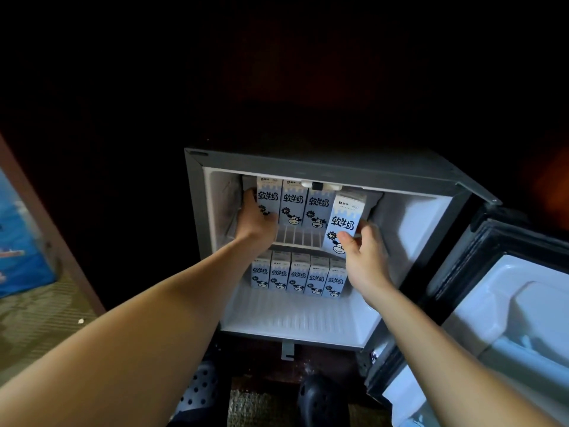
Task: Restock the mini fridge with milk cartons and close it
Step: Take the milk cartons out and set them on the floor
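Note:
The mini fridge [338, 167] stands open, its door [508, 303] swung out to the right. On the upper wire shelf [295, 237] three light-blue milk cartons stand side by side. My left hand [255, 221] grips the leftmost carton [267, 198] there. A fourth carton [343, 224], tilted, is held by my right hand [363, 257] at the right end of that row, in front of the shelf. Several more cartons [297, 275] stand in a row on the fridge floor below.
A blue box [18, 241] sits at the far left beside a wooden frame [52, 229]. My dark perforated shoes [320, 399] rest on a woven mat just below the fridge. The surroundings are dark.

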`<state>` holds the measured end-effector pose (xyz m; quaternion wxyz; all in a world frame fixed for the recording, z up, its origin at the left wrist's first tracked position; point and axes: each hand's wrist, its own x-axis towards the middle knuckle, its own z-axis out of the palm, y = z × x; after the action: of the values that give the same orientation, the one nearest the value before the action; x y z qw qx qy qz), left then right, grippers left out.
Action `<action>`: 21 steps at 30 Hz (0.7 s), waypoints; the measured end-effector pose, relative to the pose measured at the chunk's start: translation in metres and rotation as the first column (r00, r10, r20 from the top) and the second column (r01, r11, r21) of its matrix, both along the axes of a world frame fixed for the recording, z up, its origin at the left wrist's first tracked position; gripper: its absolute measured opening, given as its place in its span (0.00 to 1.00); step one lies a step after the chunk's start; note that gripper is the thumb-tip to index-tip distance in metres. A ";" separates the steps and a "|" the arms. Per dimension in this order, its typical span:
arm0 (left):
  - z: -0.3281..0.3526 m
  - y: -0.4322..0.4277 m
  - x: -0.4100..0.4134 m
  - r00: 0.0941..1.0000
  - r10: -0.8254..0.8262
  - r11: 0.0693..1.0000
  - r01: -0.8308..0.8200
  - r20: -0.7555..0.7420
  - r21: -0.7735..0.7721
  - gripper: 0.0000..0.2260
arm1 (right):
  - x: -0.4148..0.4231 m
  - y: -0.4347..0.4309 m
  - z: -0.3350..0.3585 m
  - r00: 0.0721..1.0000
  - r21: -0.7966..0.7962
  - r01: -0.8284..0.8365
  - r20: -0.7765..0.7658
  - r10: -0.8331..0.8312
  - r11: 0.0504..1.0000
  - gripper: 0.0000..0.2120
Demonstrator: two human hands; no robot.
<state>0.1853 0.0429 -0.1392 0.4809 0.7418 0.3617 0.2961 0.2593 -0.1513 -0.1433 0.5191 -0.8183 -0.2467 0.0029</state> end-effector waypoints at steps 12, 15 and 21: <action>-0.001 -0.021 -0.041 0.999 0.041 0.973 -0.033 -0.032 0.228 0.13 | -0.019 -0.012 0.014 0.999 -0.080 -0.039 -0.040 0.036 0.996 0.12; 0.008 -0.029 -0.051 0.998 0.009 0.971 0.005 -0.057 0.239 0.15 | -0.028 -0.013 0.027 0.996 -0.121 -0.073 -0.059 0.067 0.990 0.11; 0.029 -0.056 -0.084 0.982 -0.119 0.952 0.155 -0.147 0.265 0.15 | -0.055 -0.032 0.052 0.984 -0.253 -0.170 -0.095 0.150 0.952 0.15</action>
<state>0.1012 -0.0127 -0.1099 0.3683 0.8423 0.2948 0.2606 0.2046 -0.1835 -0.0908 0.4141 -0.8560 -0.2901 0.1079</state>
